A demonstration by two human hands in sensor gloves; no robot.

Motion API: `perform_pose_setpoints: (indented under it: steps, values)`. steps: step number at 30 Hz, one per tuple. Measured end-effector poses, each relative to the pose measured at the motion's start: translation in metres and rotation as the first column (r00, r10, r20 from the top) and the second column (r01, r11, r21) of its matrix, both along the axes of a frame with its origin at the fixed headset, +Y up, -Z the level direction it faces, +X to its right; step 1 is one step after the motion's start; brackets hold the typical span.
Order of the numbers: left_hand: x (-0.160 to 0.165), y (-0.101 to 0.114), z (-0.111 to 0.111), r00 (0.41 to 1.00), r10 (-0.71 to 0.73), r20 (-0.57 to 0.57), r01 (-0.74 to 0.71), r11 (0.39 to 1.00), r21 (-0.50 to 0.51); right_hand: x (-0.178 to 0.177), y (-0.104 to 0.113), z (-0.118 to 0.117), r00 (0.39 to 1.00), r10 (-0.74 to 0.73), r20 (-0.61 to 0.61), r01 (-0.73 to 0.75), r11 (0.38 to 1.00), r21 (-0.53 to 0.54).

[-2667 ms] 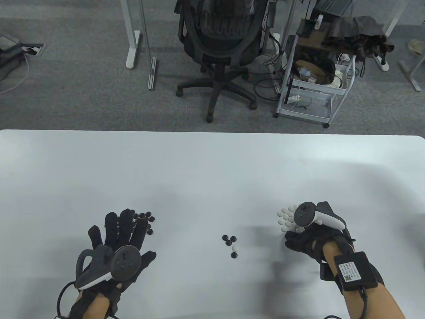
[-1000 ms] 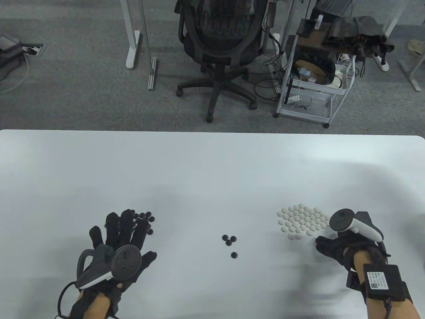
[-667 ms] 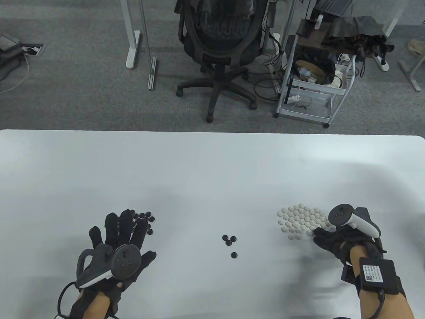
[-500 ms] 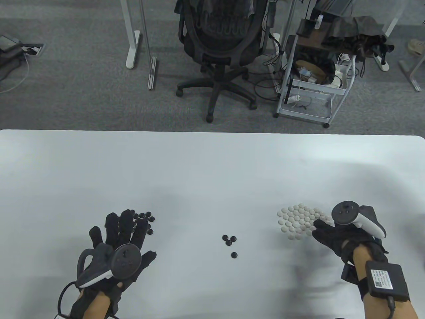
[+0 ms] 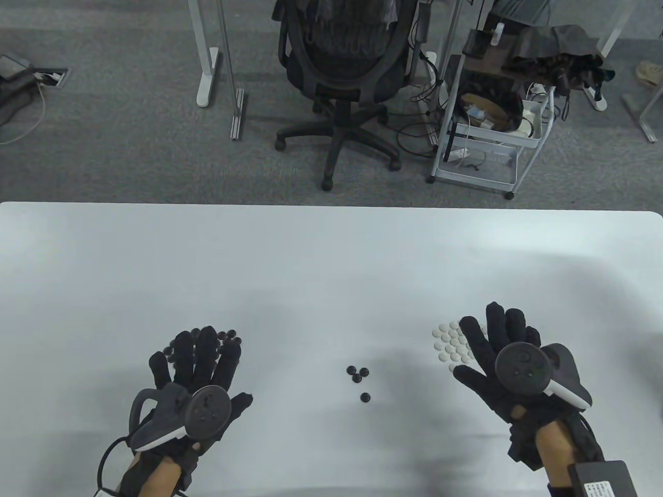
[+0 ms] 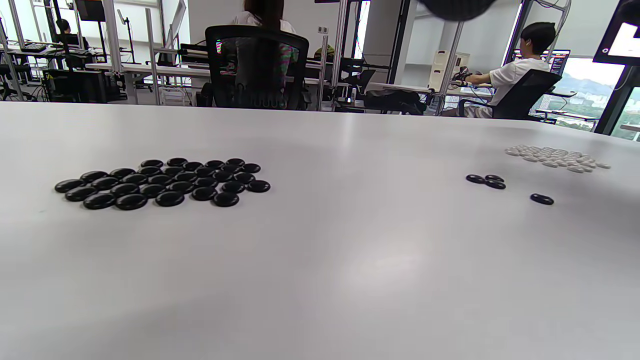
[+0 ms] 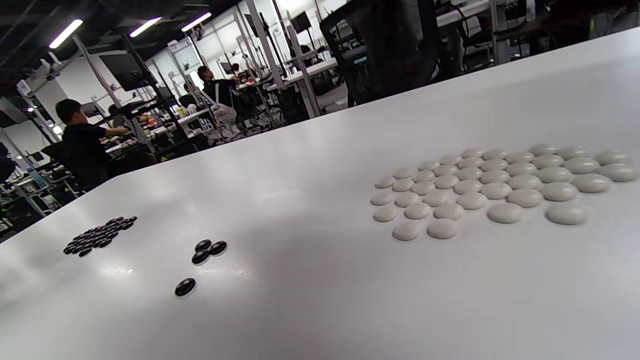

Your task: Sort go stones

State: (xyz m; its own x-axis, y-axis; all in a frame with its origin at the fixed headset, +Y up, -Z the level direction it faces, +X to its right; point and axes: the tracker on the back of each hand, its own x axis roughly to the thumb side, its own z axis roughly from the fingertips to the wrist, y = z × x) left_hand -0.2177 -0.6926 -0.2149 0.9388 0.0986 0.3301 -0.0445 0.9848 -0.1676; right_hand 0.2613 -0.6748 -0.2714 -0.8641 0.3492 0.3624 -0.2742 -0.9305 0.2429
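Observation:
Several black Go stones (image 5: 230, 337) lie in a flat cluster at the left, also in the left wrist view (image 6: 165, 182). My left hand (image 5: 202, 352) is spread open above them and covers most. White stones (image 5: 448, 344) form a flat cluster at the right, also in the right wrist view (image 7: 500, 187). My right hand (image 5: 492, 336) is spread open over their right part. Between the clusters lie three touching black stones (image 5: 357, 373) and one more apart (image 5: 365, 397). Neither hand holds a stone.
The white table (image 5: 311, 259) runs the full width, its far edge near the top third. Behind it stand an office chair (image 5: 339, 67) and a white wire cart (image 5: 489, 129) on the floor.
The lone white stone among the middle black ones is gone. My right hand moved from the right side of the white cluster, opened flat and now covers it. My left hand shifted slightly right.

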Motion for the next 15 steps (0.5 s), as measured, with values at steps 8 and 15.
perform_pose_setpoints:
  steps: [8, 15]
  values:
    - [-0.001, -0.006, -0.004, 1.000, -0.021, -0.011, 0.021, 1.000, -0.009, 0.006, -0.028, 0.002, 1.000, -0.003, 0.016, 0.002, 0.998, 0.057]
    - [0.000, -0.011, -0.007, 0.999, -0.042, -0.013, 0.042, 0.999, -0.031, 0.013, -0.044, 0.004, 0.999, 0.004, 0.034, -0.004, 1.000, -0.023]
